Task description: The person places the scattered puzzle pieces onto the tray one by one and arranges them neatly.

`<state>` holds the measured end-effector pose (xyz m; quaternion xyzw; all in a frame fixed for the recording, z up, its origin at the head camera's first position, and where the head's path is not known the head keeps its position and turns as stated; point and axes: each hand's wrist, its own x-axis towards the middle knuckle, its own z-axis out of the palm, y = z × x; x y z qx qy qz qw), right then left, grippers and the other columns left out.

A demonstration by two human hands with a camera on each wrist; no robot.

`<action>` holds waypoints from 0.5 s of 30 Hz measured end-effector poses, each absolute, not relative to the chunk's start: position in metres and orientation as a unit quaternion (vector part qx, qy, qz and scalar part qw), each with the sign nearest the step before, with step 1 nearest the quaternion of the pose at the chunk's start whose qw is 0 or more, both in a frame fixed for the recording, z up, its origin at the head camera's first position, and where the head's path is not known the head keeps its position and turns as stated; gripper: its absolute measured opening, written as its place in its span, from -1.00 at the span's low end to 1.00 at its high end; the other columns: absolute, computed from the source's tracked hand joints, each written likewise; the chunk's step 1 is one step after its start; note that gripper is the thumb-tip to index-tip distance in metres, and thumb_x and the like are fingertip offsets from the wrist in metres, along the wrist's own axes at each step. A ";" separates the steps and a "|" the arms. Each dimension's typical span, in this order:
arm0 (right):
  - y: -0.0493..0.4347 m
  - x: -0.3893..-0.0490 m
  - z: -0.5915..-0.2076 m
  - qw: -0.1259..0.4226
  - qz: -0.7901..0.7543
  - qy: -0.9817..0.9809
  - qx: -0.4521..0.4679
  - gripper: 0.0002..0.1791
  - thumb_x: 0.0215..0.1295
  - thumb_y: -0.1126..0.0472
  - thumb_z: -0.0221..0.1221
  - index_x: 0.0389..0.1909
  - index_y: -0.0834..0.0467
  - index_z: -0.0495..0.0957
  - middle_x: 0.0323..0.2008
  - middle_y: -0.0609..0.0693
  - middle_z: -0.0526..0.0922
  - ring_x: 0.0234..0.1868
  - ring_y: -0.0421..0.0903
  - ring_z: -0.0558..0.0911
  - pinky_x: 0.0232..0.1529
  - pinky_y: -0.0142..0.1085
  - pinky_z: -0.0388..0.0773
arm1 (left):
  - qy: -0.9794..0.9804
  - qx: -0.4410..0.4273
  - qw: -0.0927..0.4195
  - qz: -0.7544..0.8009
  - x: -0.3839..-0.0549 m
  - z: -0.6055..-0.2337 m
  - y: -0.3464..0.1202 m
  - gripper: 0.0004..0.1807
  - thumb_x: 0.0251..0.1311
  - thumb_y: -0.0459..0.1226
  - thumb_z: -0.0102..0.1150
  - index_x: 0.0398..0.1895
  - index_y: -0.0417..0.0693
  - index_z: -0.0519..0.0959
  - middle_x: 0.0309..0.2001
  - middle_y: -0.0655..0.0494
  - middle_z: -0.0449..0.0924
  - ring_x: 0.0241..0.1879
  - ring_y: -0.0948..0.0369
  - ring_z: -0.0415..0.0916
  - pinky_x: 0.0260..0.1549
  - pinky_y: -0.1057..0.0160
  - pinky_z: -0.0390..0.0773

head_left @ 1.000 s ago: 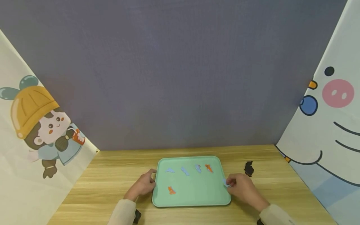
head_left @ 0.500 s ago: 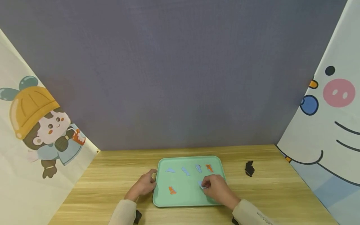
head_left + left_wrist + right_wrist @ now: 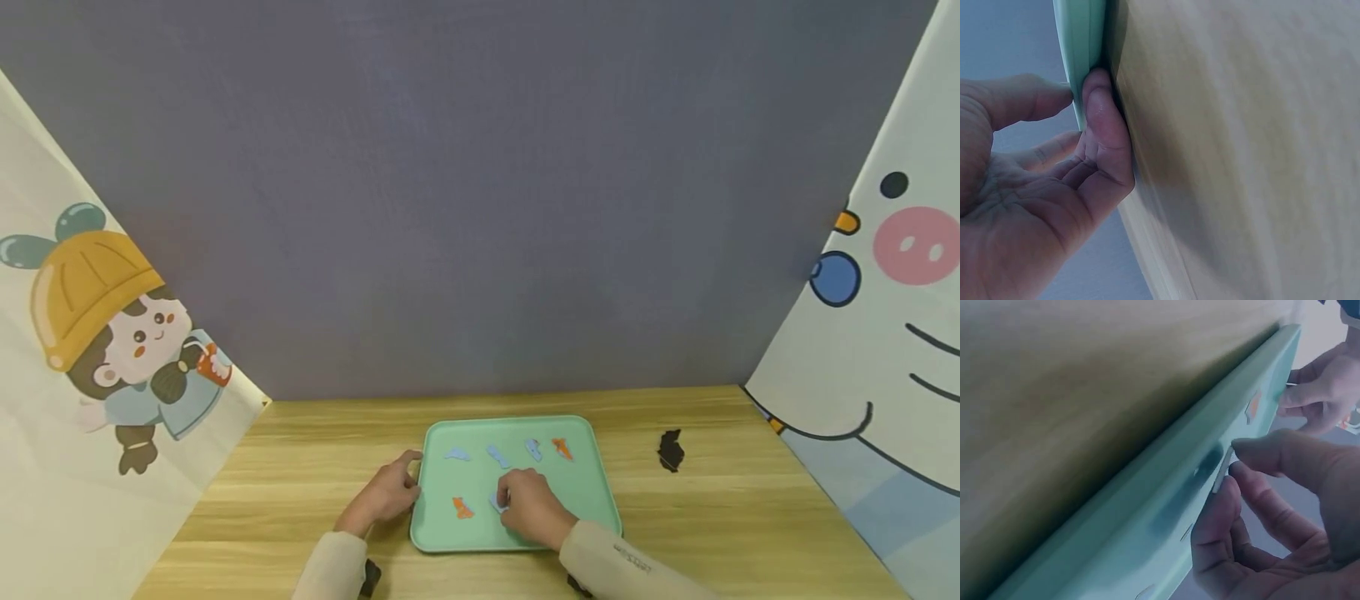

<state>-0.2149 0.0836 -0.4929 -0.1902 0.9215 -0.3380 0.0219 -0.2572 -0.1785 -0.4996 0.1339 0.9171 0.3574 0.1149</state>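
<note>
A mint-green tray (image 3: 442, 537) lies on the wooden table. My left hand (image 3: 386, 492) grips its left edge; the left wrist view shows the thumb (image 3: 1038, 100) on one side of the rim and curled fingers (image 3: 1107, 134) on the other. Over the tray's lower middle, my right hand (image 3: 534, 508) pinches a small flat light-blue puzzle piece (image 3: 1223, 470) between thumb and fingertips, tilted above the tray surface. Just left of it lies an orange piece (image 3: 462, 507). Along the back of the tray sit several more light-blue pieces (image 3: 497, 456) and another orange piece (image 3: 562, 449).
A black irregular flat object (image 3: 671, 451) lies on the wooden table (image 3: 697, 517) right of the tray. A grey panel (image 3: 480, 208) rises behind the table. Cartoon-printed sheets stand at the left (image 3: 45, 467) and right (image 3: 825, 367).
My right hand has carried the light-blue puzzle piece from the tray's right edge leftward to its lower middle. The left hand keeps its hold on the tray; the head view shifts slightly.
</note>
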 end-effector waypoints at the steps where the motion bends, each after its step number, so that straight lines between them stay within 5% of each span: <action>1: 0.082 -0.215 -0.492 0.021 -0.333 0.923 -0.192 -0.78 -0.24 0.51 0.28 -0.58 0.14 0.59 -0.52 -0.09 0.56 -0.44 -0.13 0.50 -0.44 -0.28 0.48 | 0.916 0.135 0.115 0.359 -0.258 -0.500 -0.178 -0.38 0.13 -0.49 0.06 0.29 -0.36 0.17 -0.40 -0.05 0.54 -0.58 0.19 0.48 -0.61 0.22 0.49; 8: 0.077 -0.218 -0.494 0.012 -0.316 0.927 -0.203 -0.77 -0.31 0.51 0.26 -0.59 0.14 0.60 -0.52 -0.09 0.56 -0.40 -0.09 0.50 -0.40 -0.26 0.47 | 0.913 0.137 0.120 0.366 -0.259 -0.501 -0.177 -0.38 0.12 -0.50 0.06 0.29 -0.36 0.17 -0.39 -0.08 0.55 -0.57 0.18 0.49 -0.61 0.21 0.50; 15: 0.090 -0.219 -0.487 0.035 -0.342 0.918 -0.198 -0.85 -0.10 0.42 0.31 -0.41 0.23 0.68 -0.39 -0.05 0.61 -0.33 -0.08 0.54 -0.34 -0.22 0.51 | 0.914 0.129 0.121 0.365 -0.259 -0.500 -0.178 -0.38 0.12 -0.50 0.07 0.29 -0.36 0.18 -0.39 -0.06 0.54 -0.55 0.18 0.50 -0.59 0.22 0.52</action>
